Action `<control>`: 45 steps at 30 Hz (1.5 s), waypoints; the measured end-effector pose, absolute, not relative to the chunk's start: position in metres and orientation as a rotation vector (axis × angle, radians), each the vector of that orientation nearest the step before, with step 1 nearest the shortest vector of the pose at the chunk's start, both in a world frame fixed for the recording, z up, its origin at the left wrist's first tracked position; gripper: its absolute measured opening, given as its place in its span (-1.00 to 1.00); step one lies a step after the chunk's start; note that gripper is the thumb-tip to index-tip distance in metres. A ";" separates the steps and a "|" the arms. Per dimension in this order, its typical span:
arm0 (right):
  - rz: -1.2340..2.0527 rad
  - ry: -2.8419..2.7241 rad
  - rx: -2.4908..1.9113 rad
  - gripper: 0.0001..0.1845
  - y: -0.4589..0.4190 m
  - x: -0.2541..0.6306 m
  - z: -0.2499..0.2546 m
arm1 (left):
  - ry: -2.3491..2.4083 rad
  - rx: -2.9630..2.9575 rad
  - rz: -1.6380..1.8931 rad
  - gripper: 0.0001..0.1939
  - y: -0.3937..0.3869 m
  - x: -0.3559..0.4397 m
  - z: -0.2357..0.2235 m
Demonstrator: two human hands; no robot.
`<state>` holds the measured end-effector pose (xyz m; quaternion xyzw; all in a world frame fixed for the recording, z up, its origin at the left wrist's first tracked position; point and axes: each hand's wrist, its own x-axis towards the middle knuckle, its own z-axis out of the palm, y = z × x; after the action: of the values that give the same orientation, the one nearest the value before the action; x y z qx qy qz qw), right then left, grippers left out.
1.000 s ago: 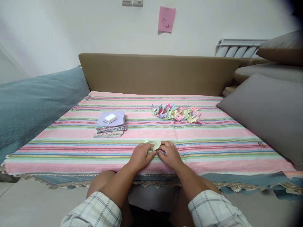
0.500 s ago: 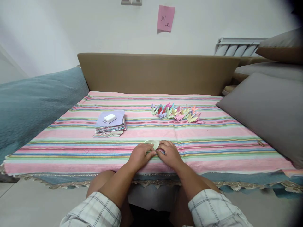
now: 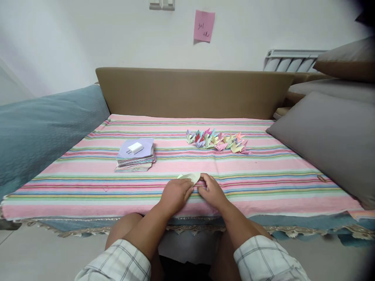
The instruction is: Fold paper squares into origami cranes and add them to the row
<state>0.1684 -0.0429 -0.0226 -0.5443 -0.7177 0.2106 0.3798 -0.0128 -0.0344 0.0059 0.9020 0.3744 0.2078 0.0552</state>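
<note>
A pale green sheet of paper [image 3: 191, 177] lies partly folded on the striped cloth, low in the middle of the head view. My left hand [image 3: 177, 193] is over its left part, fingers closed on it, hiding much of the sheet. At the paper's right corner is my right hand [image 3: 212, 191], with its index finger bent round the edge and its thumb lower down. Beyond the hands stands a cluster of folded paper cranes [image 3: 218, 141] in many colours. To the left is a stack of paper squares [image 3: 136, 164], a white charger plug [image 3: 135, 148] on top.
The striped cloth [image 3: 88, 168] covers the sofa seat up to the brown backrest [image 3: 187, 91]. Grey cushions [image 3: 328, 136] border it on the right, a blue-covered armrest [image 3: 52, 128] on the left. A small brown object [image 3: 321, 178] lies near the cushion.
My right hand has drawn slightly right, away from my left, and its fingers have spread a little at the paper's corner. The paper's right edge has lifted and extended rightward.
</note>
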 end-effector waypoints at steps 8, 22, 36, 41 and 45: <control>0.621 -1.652 -1.333 -0.70 -0.042 0.168 -0.021 | 1.223 2.896 0.514 -0.71 -0.035 -0.005 0.008; 0.603 -1.527 -1.551 -0.77 -0.036 0.160 -0.017 | 1.298 2.609 0.786 -0.79 -0.035 -0.024 0.013; 0.610 -1.516 -1.549 -0.75 -0.036 0.161 -0.021 | 1.435 2.377 0.756 -0.83 -0.024 -0.039 0.007; 0.597 -1.537 -1.402 -0.67 -0.040 0.161 -0.019 | 1.360 2.421 0.722 -0.82 -0.021 -0.042 0.007; 0.697 -1.597 -1.234 -0.57 -0.043 0.162 -0.021 | 1.361 2.395 0.686 -0.82 -0.020 -0.043 0.010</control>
<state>0.1616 -0.0426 -0.0209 -0.5064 -0.6551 0.2861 0.4823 -0.0425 -0.0203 0.0096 0.8340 0.4740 0.2389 0.1507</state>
